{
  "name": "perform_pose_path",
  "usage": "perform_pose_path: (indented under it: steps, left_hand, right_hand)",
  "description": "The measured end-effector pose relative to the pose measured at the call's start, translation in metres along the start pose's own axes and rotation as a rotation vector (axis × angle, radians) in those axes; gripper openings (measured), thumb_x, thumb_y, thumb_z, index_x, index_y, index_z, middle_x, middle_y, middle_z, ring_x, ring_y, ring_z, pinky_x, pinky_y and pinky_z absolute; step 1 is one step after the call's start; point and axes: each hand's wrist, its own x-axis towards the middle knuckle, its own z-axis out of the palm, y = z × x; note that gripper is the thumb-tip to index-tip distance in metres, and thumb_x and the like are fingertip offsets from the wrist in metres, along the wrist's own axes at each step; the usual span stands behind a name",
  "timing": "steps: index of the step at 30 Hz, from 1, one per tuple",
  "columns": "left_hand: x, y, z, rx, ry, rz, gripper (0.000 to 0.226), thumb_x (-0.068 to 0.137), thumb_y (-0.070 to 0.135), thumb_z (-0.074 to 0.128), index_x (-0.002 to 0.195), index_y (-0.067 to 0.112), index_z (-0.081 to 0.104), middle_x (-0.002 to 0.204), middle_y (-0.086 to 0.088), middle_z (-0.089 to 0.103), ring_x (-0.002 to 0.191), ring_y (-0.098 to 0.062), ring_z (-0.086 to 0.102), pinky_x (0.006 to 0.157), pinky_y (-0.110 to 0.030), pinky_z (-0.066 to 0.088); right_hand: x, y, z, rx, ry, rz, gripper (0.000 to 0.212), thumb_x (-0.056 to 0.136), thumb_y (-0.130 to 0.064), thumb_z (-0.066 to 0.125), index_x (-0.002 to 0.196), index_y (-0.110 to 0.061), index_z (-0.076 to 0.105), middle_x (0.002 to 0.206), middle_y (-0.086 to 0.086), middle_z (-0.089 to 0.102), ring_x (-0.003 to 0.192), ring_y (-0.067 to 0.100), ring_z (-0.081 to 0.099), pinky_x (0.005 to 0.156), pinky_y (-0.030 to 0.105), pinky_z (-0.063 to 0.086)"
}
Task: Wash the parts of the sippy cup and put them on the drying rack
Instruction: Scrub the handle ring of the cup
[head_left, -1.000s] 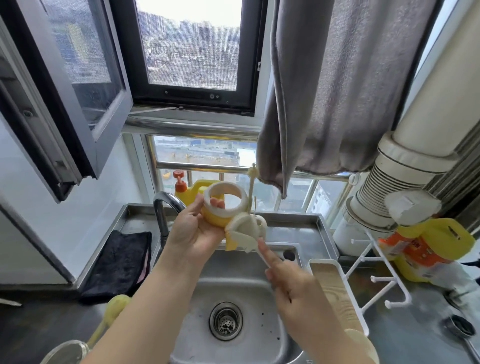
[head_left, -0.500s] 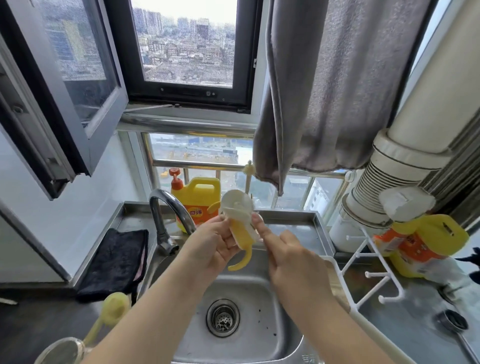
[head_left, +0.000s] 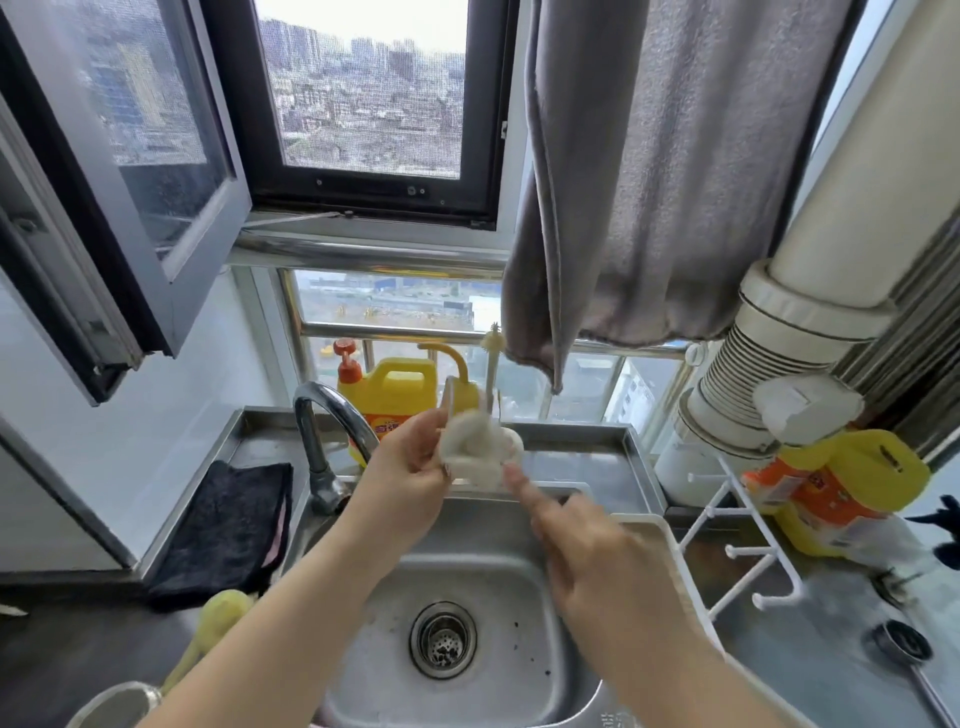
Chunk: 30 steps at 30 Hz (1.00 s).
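Yellow-and-white sippy cup lid (head_left: 470, 415) is what we see pinched in the left hand (head_left: 410, 467), fingers curled round its left edge, held up over the steel sink (head_left: 524, 623) just right of the faucet (head_left: 332, 415). Right hand (head_left: 597, 551) is motion-blurred; we see its index finger stretched toward a pale sponge head (head_left: 480, 447) pressed against the lid, but we cannot tell what grip it has. Behind the lid we note a yellow detergent jug (head_left: 400, 384) on the sill. White drying rack (head_left: 727, 525) stands right of the sink, pegs bare, with an orange-and-yellow bottle (head_left: 831, 483) beyond it. Black cloth (head_left: 228, 519) lies left of the faucet.
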Motion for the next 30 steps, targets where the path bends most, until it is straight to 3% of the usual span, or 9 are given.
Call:
perform_pose_path:
  steps: [2, 7, 12, 16, 18, 21, 25, 27, 30]
  left_hand:
    - [-0.002, -0.001, -0.003, 0.064, 0.005, 0.019, 0.037, 0.082, -0.006, 0.056, 0.099, 0.025, 0.068, 0.093, -0.002, 0.072, 0.092, -0.023, 0.066, 0.087, -0.046, 0.053]
    - [-0.008, 0.001, 0.011, 0.042, -0.041, 0.049, 0.027, 0.093, 0.0, 0.056, 0.108, 0.019, 0.064, 0.1, 0.003, 0.072, 0.098, -0.008, 0.067, 0.087, -0.023, 0.051]
    - [-0.003, -0.002, 0.0, 0.06, -0.002, 0.078, 0.028, 0.093, 0.008, 0.058, 0.108, 0.031, 0.065, 0.099, 0.006, 0.072, 0.097, -0.013, 0.065, 0.088, -0.032, 0.049]
    - [-0.007, -0.002, 0.01, -0.021, -0.032, 0.038, 0.033, 0.092, -0.002, 0.055, 0.104, 0.027, 0.064, 0.095, 0.008, 0.074, 0.095, -0.007, 0.068, 0.085, -0.021, 0.05]
    - [-0.005, 0.002, 0.01, -0.066, -0.006, 0.027, 0.031, 0.092, -0.004, 0.054, 0.102, 0.023, 0.065, 0.09, 0.005, 0.075, 0.091, -0.007, 0.069, 0.08, -0.019, 0.05]
    - [0.0, -0.001, 0.002, -0.11, 0.04, 0.028, 0.026, 0.092, -0.002, 0.055, 0.104, 0.018, 0.067, 0.094, -0.004, 0.074, 0.095, -0.018, 0.069, 0.086, -0.029, 0.05]
    - [-0.009, -0.003, 0.005, -0.116, -0.02, 0.011, 0.027, 0.091, -0.003, 0.056, 0.111, 0.013, 0.065, 0.096, -0.002, 0.074, 0.095, -0.013, 0.068, 0.084, -0.021, 0.05]
    - [-0.009, 0.0, 0.007, -0.126, -0.038, 0.017, 0.029, 0.09, -0.004, 0.056, 0.11, 0.015, 0.065, 0.097, -0.003, 0.074, 0.096, -0.013, 0.068, 0.084, -0.02, 0.051]
    - [-0.002, 0.007, 0.0, -0.208, -0.007, 0.009, 0.029, 0.087, -0.006, 0.06, 0.106, 0.016, 0.066, 0.093, -0.004, 0.075, 0.089, -0.015, 0.069, 0.08, -0.024, 0.051]
  right_hand:
    - [-0.006, -0.001, 0.004, -0.073, -0.008, 0.009, 0.076, 0.078, -0.019, 0.057, 0.144, -0.045, 0.029, 0.063, -0.009, 0.041, 0.04, 0.009, 0.043, 0.036, 0.023, 0.036]
    - [0.038, 0.013, -0.007, 0.026, 0.087, 0.095, 0.06, 0.101, -0.025, 0.035, 0.136, -0.056, -0.003, 0.08, -0.002, 0.041, 0.07, 0.021, 0.052, 0.061, 0.035, 0.042]
    - [0.007, -0.009, -0.003, -0.061, -0.007, 0.006, 0.065, 0.09, -0.019, 0.045, 0.144, -0.047, 0.022, 0.069, -0.01, 0.041, 0.048, 0.011, 0.047, 0.042, 0.025, 0.036]
    - [0.047, 0.013, -0.004, 0.088, 0.054, 0.036, 0.058, 0.099, -0.023, 0.04, 0.14, -0.053, 0.011, 0.084, -0.001, 0.051, 0.081, 0.025, 0.058, 0.069, 0.037, 0.046]
    - [0.054, 0.007, -0.007, 0.168, 0.058, -0.001, 0.059, 0.096, -0.019, 0.046, 0.141, -0.047, 0.02, 0.081, 0.0, 0.056, 0.077, 0.025, 0.058, 0.068, 0.039, 0.047]
    - [0.033, -0.002, 0.001, 0.252, 0.033, -0.11, 0.057, 0.09, -0.019, 0.046, 0.141, -0.036, 0.026, 0.075, -0.002, 0.057, 0.066, 0.018, 0.053, 0.062, 0.035, 0.047]
    - [0.046, 0.01, 0.006, 0.265, 0.059, -0.088, 0.066, 0.093, -0.004, 0.046, 0.142, -0.035, 0.015, 0.092, -0.002, 0.054, 0.082, 0.012, 0.05, 0.075, 0.028, 0.044]
    - [0.056, 0.014, 0.002, 0.311, 0.027, -0.029, 0.066, 0.095, -0.007, 0.045, 0.139, -0.042, 0.011, 0.099, 0.002, 0.057, 0.091, 0.018, 0.054, 0.081, 0.035, 0.046]
    - [0.041, 0.009, -0.002, 0.192, 0.048, -0.089, 0.053, 0.098, -0.029, 0.036, 0.144, -0.046, 0.015, 0.085, -0.01, 0.048, 0.075, 0.014, 0.055, 0.063, 0.031, 0.045]
